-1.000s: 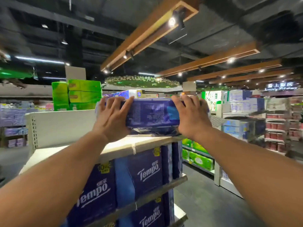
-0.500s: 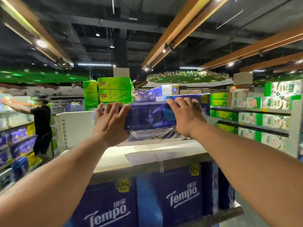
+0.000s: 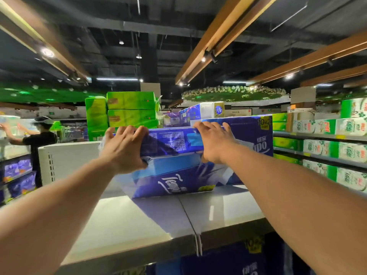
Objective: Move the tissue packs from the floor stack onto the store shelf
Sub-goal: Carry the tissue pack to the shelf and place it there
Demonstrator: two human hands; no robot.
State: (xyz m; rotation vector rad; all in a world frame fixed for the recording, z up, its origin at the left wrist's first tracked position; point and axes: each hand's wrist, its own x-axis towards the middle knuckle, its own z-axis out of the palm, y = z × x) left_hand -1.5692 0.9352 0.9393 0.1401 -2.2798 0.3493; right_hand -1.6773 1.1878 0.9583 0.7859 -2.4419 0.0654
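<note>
I am reaching forward with both bare arms over the top shelf [image 3: 139, 221], a pale flat board with a seam down its middle. This shelf is my landmark for everything else.

On the shelf, toward its back, sits a blue Tempo tissue pack [image 3: 170, 183] lying flat. On top of that one rests a second blue tissue pack [image 3: 174, 141], the one I am handling. My left hand [image 3: 124, 150] grips its left end, fingers curled over the top edge and thumb underneath. My right hand [image 3: 213, 141] holds its right end, fingers hooked over the top edge, palm against the near face. The hands are apart, one at each end of the pack.

Just behind my right hand, also on the shelf, stands a taller blue pack [image 3: 256, 135] with a yellow "10+2" mark at its upper corner.

Beyond the shelf, at the back left, green packs [image 3: 127, 112] are stacked high. Below the shelf's front edge, more blue packs [image 3: 228, 259] fill the tier underneath (only their tops show).

Far left of the shelf, a person in a dark top [image 3: 40, 139] reaches toward another aisle's shelving. To the right of the shelf, rows of green-and-white packs [image 3: 335, 147] line further shelves.
</note>
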